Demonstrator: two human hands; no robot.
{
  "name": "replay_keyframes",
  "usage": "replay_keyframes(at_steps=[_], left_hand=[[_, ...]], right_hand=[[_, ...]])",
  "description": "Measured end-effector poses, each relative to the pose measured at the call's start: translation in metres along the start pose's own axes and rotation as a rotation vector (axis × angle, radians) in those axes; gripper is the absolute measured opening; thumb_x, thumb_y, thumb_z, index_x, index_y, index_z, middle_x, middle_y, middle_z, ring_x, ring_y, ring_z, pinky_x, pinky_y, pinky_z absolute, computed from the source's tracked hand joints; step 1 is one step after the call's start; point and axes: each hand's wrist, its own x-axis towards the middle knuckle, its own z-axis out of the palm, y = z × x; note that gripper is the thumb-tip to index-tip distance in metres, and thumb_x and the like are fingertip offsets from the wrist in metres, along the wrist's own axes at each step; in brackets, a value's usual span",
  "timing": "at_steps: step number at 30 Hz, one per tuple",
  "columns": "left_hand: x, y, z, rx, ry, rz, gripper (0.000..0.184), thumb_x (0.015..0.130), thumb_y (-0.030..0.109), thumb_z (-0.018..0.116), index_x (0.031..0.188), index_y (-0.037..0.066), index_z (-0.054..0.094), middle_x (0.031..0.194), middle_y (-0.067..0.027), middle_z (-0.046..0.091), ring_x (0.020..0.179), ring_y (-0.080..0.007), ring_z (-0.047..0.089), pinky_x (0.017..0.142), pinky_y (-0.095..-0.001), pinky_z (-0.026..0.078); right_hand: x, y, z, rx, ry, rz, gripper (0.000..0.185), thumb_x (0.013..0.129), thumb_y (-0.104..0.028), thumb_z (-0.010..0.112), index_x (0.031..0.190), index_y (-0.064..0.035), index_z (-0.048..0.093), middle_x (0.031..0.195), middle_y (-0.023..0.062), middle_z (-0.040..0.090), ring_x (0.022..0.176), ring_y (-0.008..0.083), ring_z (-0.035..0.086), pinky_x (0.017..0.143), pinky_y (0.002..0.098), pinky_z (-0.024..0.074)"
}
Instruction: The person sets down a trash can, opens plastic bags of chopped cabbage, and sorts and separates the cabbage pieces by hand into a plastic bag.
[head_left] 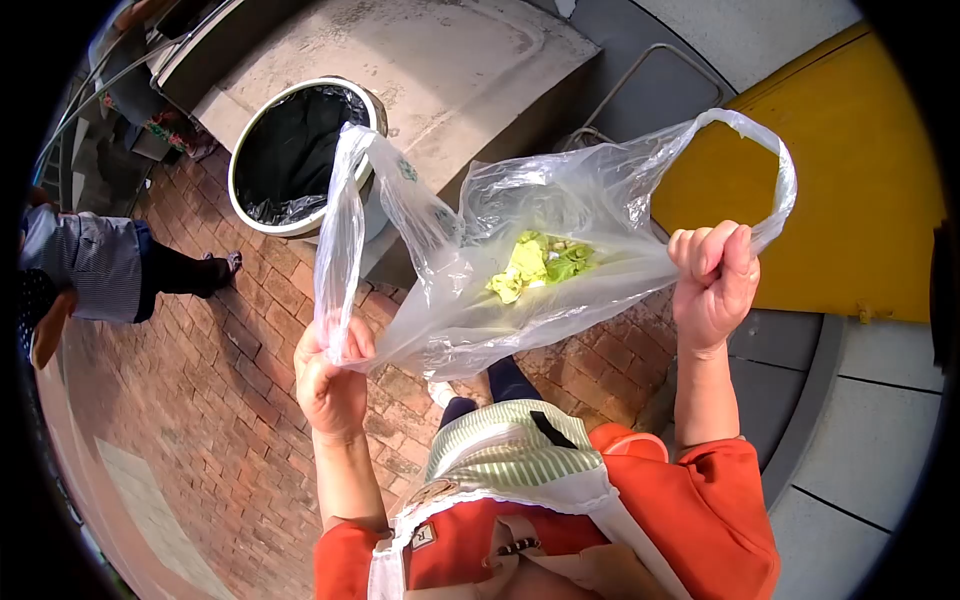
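A white shoe (441, 393) stands on the sunlit red brick paving (240, 400).

Open bin (233, 178) — bag (460, 315) in front

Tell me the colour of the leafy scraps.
The leafy scraps are yellow-green to bright green, seen best in the head view.

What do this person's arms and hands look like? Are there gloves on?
No gloves: the left hand and right hand are bare. Orange-red sleeves cover the upper arms, leaving the forearms bare.
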Motion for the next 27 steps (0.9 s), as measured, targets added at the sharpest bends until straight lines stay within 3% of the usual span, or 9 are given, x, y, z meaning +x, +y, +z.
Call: replay_keyframes(at_steps=[5,9,11,13,14,18,23,25,27], left_hand=[[-0.068,0.010,-0.107,-0.186,0.303,0.010,0.032,0.080,0.006,0.046,0.110,-0.005,0.048,0.069,-0.0048,0.043,0.061,-0.0138,0.036,0.060,-0.0267,0.029],[-0.138,0.030,-0.157,-0.202,0.535,-0.013,0.034,0.084,0.012,0.054,0.114,-0.004,0.050,0.077,-0.0057,0.049,0.067,-0.0141,0.042,0.064,-0.0284,0.035],[-0.171,0.049,-0.167,-0.149,0.512,-0.024,0.033,0.086,0.016,0.063,0.113,0.000,0.052,0.080,-0.0027,0.053,0.066,-0.0109,0.044,0.062,-0.0258,0.036],[-0.200,0.061,-0.178,0.346,0.676,-0.061,0.034,0.084,0.015,0.070,0.112,0.002,0.053,0.080,0.0013,0.054,0.064,-0.0068,0.043,0.057,-0.0219,0.034],[-0.210,0.070,-0.175,0.398,0.770,-0.064,0.030,0.083,0.012,0.073,0.107,0.005,0.056,0.077,0.0049,0.054,0.060,-0.0031,0.042,0.054,-0.0182,0.031],[-0.253,0.099,-0.191,0.349,0.935,0.008,0.010,0.087,0.008,0.066,0.092,0.007,0.058,0.068,0.0062,0.050,0.053,-0.0027,0.038,0.049,-0.0184,0.029],[-0.287,0.109,-0.217,0.131,0.940,0.052,0.007,0.089,0.008,0.063,0.087,0.008,0.056,0.062,0.0054,0.045,0.049,-0.0039,0.034,0.045,-0.0197,0.026],[-0.290,0.106,-0.221,0.070,0.805,0.056,0.008,0.090,0.008,0.062,0.085,0.008,0.055,0.059,0.0052,0.042,0.047,-0.0042,0.032,0.044,-0.0212,0.024],[-0.283,0.099,-0.224,0.021,0.875,0.053,0.004,0.091,0.008,0.061,0.090,0.005,0.058,0.058,0.0054,0.040,0.046,-0.0044,0.029,0.043,-0.0223,0.022]], right_hand=[[-0.081,0.075,0.058,-0.097,0.001,0.423,0.047,0.102,-0.035,0.043,0.067,-0.0047,0.050,0.065,-0.0004,0.048,0.059,0.0068,0.036,0.056,0.0230,0.0300],[-0.128,0.102,0.093,-0.128,-0.196,0.692,0.048,0.102,-0.038,0.043,0.069,-0.0042,0.054,0.065,-0.0031,0.047,0.061,0.0055,0.037,0.056,0.0226,0.0313],[-0.146,0.120,0.107,-0.054,-0.311,0.777,0.049,0.102,-0.039,0.042,0.068,-0.0049,0.052,0.065,-0.0036,0.046,0.061,0.0058,0.038,0.056,0.0237,0.0321],[-0.159,0.123,0.126,-0.020,-0.428,0.783,0.050,0.102,-0.041,0.040,0.069,-0.0058,0.052,0.064,-0.0041,0.043,0.059,0.0061,0.034,0.054,0.0232,0.0280],[-0.165,0.121,0.137,-0.008,-0.493,0.784,0.050,0.103,-0.040,0.039,0.069,-0.0059,0.052,0.064,-0.0040,0.043,0.059,0.0064,0.035,0.055,0.0235,0.0299],[-0.185,0.117,0.168,0.016,-0.671,0.771,0.047,0.102,-0.038,0.044,0.069,-0.0048,0.053,0.066,-0.0028,0.048,0.063,0.0073,0.043,0.060,0.0257,0.0378],[-0.191,0.100,0.192,-0.058,-0.758,0.718,0.044,0.101,-0.035,0.048,0.070,-0.0049,0.055,0.066,-0.0034,0.050,0.064,0.0062,0.044,0.060,0.0254,0.0392],[-0.189,0.095,0.197,-0.070,-0.718,0.727,0.040,0.100,-0.033,0.050,0.071,-0.0052,0.056,0.066,-0.0042,0.052,0.065,0.0056,0.046,0.061,0.0248,0.0406],[-0.185,0.102,0.200,-0.035,-0.679,0.612,0.039,0.099,-0.032,0.052,0.073,-0.0041,0.059,0.067,-0.0047,0.053,0.066,0.0046,0.047,0.062,0.0236,0.0408]])
